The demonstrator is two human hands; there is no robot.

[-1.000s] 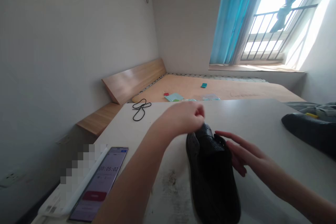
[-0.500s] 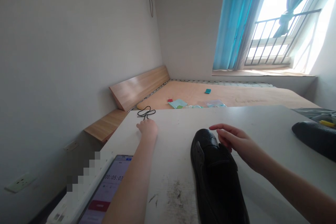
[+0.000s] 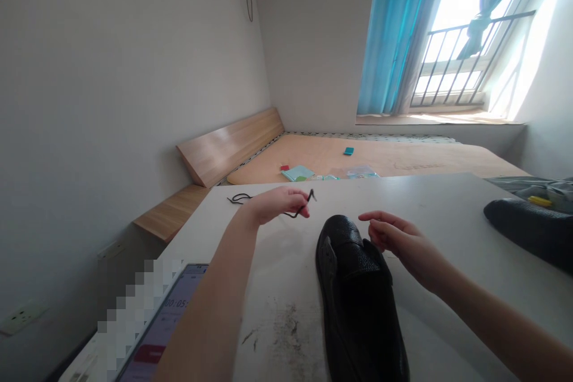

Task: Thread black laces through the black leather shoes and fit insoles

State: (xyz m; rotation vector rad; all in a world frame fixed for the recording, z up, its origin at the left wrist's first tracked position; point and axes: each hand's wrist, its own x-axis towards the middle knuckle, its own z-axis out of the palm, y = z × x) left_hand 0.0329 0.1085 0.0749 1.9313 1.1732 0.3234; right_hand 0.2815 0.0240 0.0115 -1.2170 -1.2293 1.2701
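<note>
My left hand [image 3: 280,202] is closed on a black shoelace [image 3: 312,194] above the white table, left of the shoe's toe. One end sticks out past my fingertips, and the rest trails behind the wrist onto the tabletop. A black leather shoe [image 3: 342,259] without a lace in its front flaps lies in front of me, toe pointing away. Just right of the toe is my right hand [image 3: 398,242], index finger stretched out toward it and the other fingers curled. Nothing shows in this hand; whether it touches the shoe's side flap I cannot tell.
A second black shoe [image 3: 532,230] lies at the table's right edge. At the left, a phone [image 3: 152,337] with a running timer leans near my forearm. Beyond the white table [image 3: 430,197], a bed [image 3: 416,155] holds small packets [image 3: 298,173].
My left hand has picked up the shoelace from the far left of the table and brought it right, toward the shoe's toe. My right hand has stayed beside the shoe. The view has shifted slightly.
</note>
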